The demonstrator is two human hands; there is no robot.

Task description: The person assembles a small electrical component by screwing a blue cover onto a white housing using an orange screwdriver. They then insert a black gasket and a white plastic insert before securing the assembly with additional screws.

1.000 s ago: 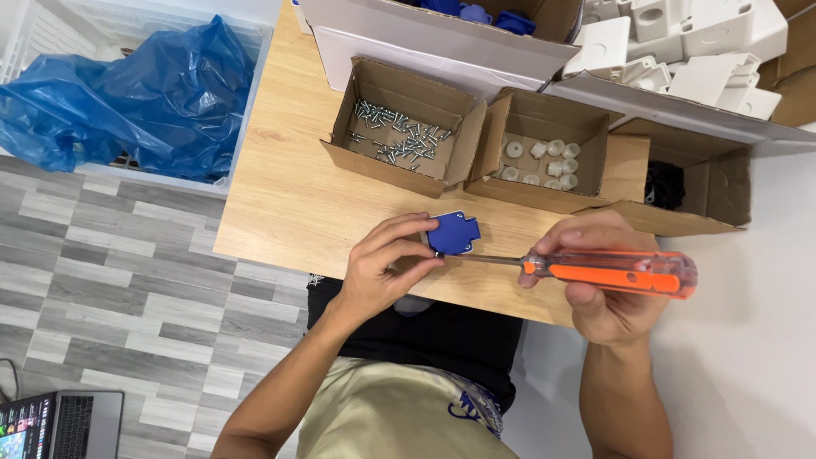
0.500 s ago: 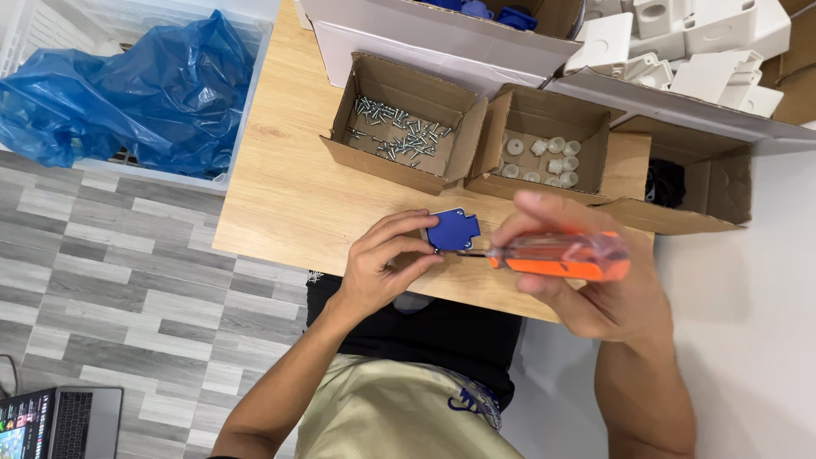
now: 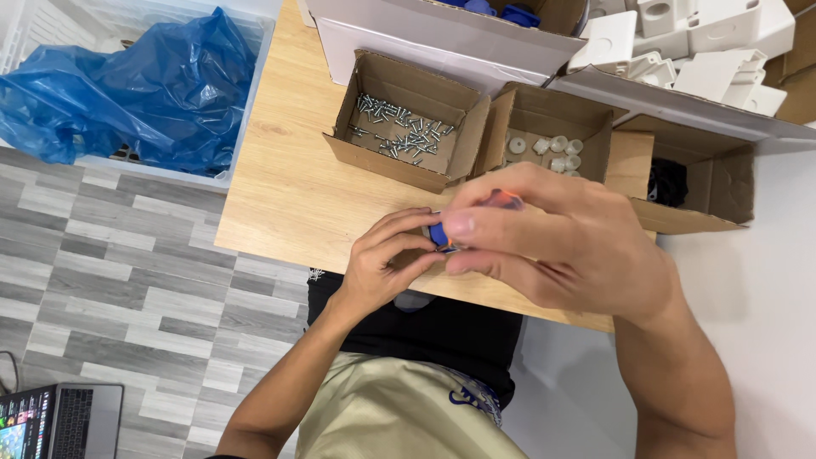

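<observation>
Orange handle of the screwdriver (image 3: 507, 201) is barely peeking out now. Half a second ago it lay sideways in plain view across the right hand (image 3: 561, 246); since then that hand has swung up over the blue part (image 3: 439, 234) and covers almost all of it, fingers curled shut around the screwdriver. The left hand (image 3: 387, 259) hasn't really moved: it's pinched on the blue part, right at the near edge of the wooden desk (image 3: 280, 204), with only a sliver of blue showing between the two hands.

Boxes, left to right behind the hands: an open brown cardboard box of small silver screws (image 3: 404, 127), touching it a second open box of little white round bits (image 3: 548, 146), then a third open box with something black (image 3: 669, 182) inside. Behind those sits a long white box (image 3: 442, 38), and off to the right a heap of white plastic housings (image 3: 705, 42). Left of the desk, a white crate holds a crumpled blue bag (image 3: 127, 85). A laptop (image 3: 59, 421) sits on the floor, bottom left.
</observation>
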